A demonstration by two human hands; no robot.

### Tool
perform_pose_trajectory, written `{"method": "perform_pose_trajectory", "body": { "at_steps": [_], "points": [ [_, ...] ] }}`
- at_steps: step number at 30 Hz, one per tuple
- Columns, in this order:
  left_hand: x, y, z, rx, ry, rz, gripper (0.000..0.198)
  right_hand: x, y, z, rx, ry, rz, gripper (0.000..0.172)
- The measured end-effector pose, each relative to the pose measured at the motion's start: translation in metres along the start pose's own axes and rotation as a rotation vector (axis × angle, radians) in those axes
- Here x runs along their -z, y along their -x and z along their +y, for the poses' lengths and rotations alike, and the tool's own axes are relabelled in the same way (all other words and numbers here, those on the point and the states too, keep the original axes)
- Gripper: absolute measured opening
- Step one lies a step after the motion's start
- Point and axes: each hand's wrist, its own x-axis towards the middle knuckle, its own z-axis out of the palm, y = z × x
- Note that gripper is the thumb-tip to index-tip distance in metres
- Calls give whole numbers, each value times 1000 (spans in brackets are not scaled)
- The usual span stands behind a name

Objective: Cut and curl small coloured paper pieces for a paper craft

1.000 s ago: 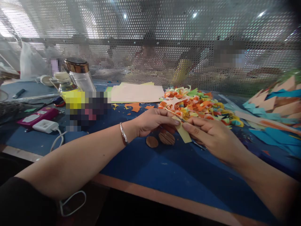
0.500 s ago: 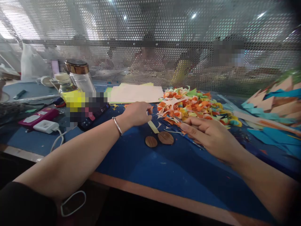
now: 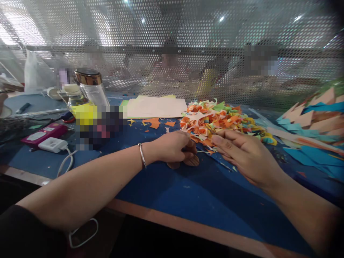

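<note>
– In the head view, what should I steer by?

– Use the pile of cut paper pieces [image 3: 228, 122], mostly orange, yellow and green, on the blue tabletop [image 3: 166, 193]

– Where is the left hand?

– Just in front of the pile's left end. The hand [image 3: 174, 147] wears a silver bracelet [image 3: 142, 155] at its wrist, and its fingers bend down over two wooden discs [image 3: 191, 161], partly covering them. I cannot tell whether those fingers grip anything, since the hand hides their tips

– And the right one?

– The right hand [image 3: 242, 152] is near the front of the pile, right of its middle. Its fingers are pinched together on a slim dark tool [image 3: 210, 129], of which only a short end shows, against the pile's colours

– So where do the discs lie?

– On the tabletop, in front of the pile and toward its left, close beside each other

– What else is around it?

– Pale paper sheets [image 3: 157, 106] are stacked just left of the pile, with orange scraps [image 3: 155, 123] in front of them. Well left of the pile are a clear jar [image 3: 94, 93] with a dark lid and a magenta device [image 3: 45, 138]. To its right are peach and teal folded papers [image 3: 314, 111], and behind it a perforated metal panel [image 3: 172, 25]
</note>
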Motion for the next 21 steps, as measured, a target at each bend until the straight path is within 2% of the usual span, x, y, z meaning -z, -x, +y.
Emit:
{"method": "perform_pose_trajectory", "body": {
  "at_steps": [8,13,15,21],
  "points": [
    [0,2,-2,-59,129,48,18,-1,-3,0,41,25,16,58],
    [2,0,-4,57,32,48,12,-1,-3,-4,72,140,-15,59],
    [5,0,-10,142,-2,107,9,-1,-4,-4,105,250,-51,57],
    [17,-2,-39,338,78,443,18,-5,-5,2,201,560,-189,45]
  ]
}}
